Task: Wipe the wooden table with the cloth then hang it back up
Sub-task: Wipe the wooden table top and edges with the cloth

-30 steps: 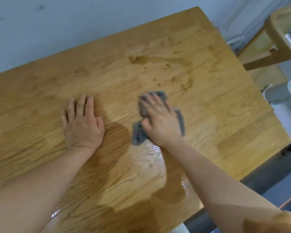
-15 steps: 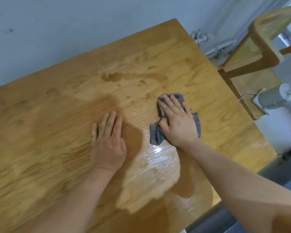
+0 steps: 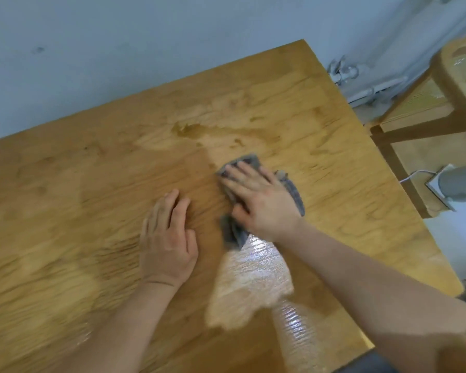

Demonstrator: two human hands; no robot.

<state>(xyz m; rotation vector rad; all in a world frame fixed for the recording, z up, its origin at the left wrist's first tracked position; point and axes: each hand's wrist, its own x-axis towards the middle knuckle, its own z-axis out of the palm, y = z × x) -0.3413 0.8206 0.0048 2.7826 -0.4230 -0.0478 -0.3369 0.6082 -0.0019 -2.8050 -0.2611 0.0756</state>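
The wooden table (image 3: 347, 184) fills most of the head view, its far edge against a pale wall. A grey cloth (image 3: 233, 232) lies crumpled near the table's middle, and my right hand (image 3: 258, 200) presses flat on top of it, fingers spread toward the wall. Most of the cloth is hidden under that palm. My left hand (image 3: 167, 238) rests flat on the bare wood just left of the cloth, holding nothing. A wet shiny streak (image 3: 253, 278) runs from the cloth back toward me. Darker damp stains (image 3: 189, 129) mark the wood beyond the cloth.
A wooden chair (image 3: 425, 114) stands past the table's right edge. A grey cylinder (image 3: 460, 181) and a white socket with a cable (image 3: 436, 181) sit low at the right. Pipes and fittings (image 3: 361, 82) run along the wall behind the table's far right corner.
My view has swung left, so both hands and the cloth appear further right. The right hand with the cloth sits closer to the left hand than before.
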